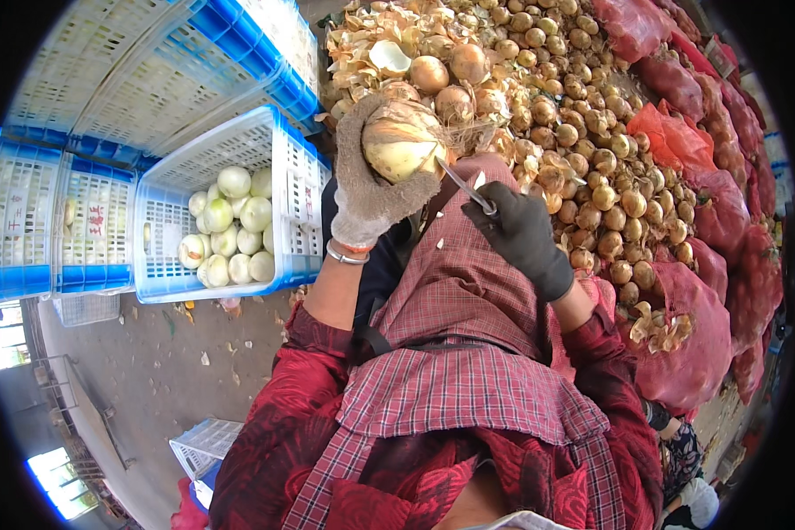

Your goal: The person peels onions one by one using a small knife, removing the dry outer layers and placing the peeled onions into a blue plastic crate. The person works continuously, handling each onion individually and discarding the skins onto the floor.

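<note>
My left hand [377,189], in a dirty grey knit glove, grips a large onion [404,142] from the left and below. Brown papery skin covers its upper part, and a pale yellow-green layer is bare on the lower part. In a black glove, my right hand [520,232] is closed on the handle of a small knife [467,189]. The blade points up and left, its tip at the onion's right side. Stringy roots show just right of the onion. Small white bits lie on my checked apron [464,265] below.
A white-and-blue plastic crate [205,291] on the left holds peeled onions [224,242], beside stacked crates [159,79]. Unpeeled onions [589,159] and loose skins [358,53] are heaped ahead and right. Red mesh sacks [689,331] line the right. Another person [682,457] is at lower right.
</note>
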Demonstrator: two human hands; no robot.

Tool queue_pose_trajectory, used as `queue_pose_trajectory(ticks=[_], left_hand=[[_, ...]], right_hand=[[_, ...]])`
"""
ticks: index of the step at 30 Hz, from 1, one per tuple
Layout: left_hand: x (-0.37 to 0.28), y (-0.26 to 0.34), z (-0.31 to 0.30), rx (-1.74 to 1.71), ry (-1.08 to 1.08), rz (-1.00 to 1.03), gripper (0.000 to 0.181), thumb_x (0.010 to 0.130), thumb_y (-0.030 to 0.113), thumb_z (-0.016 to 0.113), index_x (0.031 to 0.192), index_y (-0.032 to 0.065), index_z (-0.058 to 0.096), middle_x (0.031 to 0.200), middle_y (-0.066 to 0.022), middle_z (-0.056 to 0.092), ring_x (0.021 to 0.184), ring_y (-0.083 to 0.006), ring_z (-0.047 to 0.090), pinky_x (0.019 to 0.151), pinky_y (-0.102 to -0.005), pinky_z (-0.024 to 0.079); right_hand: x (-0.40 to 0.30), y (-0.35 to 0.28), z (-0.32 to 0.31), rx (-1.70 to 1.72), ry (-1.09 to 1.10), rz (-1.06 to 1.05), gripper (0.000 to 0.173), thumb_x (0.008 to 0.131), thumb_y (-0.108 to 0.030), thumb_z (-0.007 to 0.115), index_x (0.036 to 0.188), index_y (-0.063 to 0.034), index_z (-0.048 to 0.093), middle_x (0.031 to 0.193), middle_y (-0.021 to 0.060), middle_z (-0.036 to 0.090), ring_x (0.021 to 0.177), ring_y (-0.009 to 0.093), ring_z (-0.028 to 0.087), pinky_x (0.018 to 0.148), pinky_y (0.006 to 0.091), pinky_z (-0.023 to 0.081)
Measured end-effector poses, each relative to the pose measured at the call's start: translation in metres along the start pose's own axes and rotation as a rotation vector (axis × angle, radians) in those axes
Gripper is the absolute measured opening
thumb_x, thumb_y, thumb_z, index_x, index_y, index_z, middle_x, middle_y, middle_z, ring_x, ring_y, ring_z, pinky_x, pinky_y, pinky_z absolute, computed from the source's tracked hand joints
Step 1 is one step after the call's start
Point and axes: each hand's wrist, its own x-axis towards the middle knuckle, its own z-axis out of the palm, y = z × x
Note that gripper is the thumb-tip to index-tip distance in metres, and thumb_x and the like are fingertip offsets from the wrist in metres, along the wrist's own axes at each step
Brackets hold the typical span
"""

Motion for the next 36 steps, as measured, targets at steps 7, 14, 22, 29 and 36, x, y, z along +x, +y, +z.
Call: queue_pose_trajectory(ticks=[7,14,22,29,36], left_hand=[[-0.011,0.001,0.001,-0.608,-0.053,-0.48,0.072,0.074,0.02,0.082,0.131,0.002,0.042,0.119,-0.0124,0.057,0.108,-0.0211,0.059,0.092,-0.034,0.05],[-0.022,-0.018,0.0,-0.416,-0.01,-0.491,0.062,0.07,0.01,0.08,0.124,0.0024,0.05,0.115,-0.0108,0.061,0.108,-0.0226,0.06,0.093,-0.034,0.05],[-0.047,-0.051,-0.005,-0.181,-0.084,-0.354,0.056,0.073,0.004,0.077,0.124,0.0032,0.052,0.12,-0.0102,0.061,0.109,-0.0245,0.062,0.094,-0.0365,0.051],[-0.038,-0.045,-0.007,-0.76,-0.019,-0.721,0.056,0.085,0.028,0.067,0.133,0.0048,0.047,0.128,-0.0093,0.056,0.115,-0.0255,0.058,0.098,-0.0377,0.049],[-0.033,-0.039,0.001,-0.534,-0.197,-0.611,0.065,0.08,0.029,0.069,0.134,0.001,0.046,0.127,-0.0139,0.057,0.115,-0.0275,0.058,0.099,-0.0403,0.049]], right_hand=[[0.018,0.014,-0.015,-0.107,-0.092,-0.069,0.022,0.085,-0.023,0.071,0.094,-0.0083,0.057,0.065,0.0104,0.061,0.057,0.029,0.063,0.051,0.0377,0.048],[0.02,0.02,-0.003,-0.201,-0.19,0.055,0.02,0.086,-0.027,0.065,0.099,-0.0131,0.059,0.077,0.0085,0.063,0.06,0.03,0.063,0.052,0.0419,0.049],[0.026,0.035,-0.008,0.084,-0.295,-0.001,0.022,0.088,-0.03,0.067,0.097,-0.0106,0.061,0.068,0.0051,0.059,0.054,0.026,0.06,0.052,0.0357,0.049],[0.024,0.012,-0.018,0.797,-0.518,0.546,0.031,0.089,-0.032,0.069,0.103,-0.0059,0.061,0.07,-0.0015,0.054,0.057,0.01,0.056,0.051,0.0247,0.046],[0.047,-0.008,-0.013,0.405,-0.089,0.324,0.04,0.085,-0.038,0.072,0.106,-0.0045,0.065,0.077,0.0107,0.067,0.067,0.017,0.066,0.062,0.0305,0.052]])
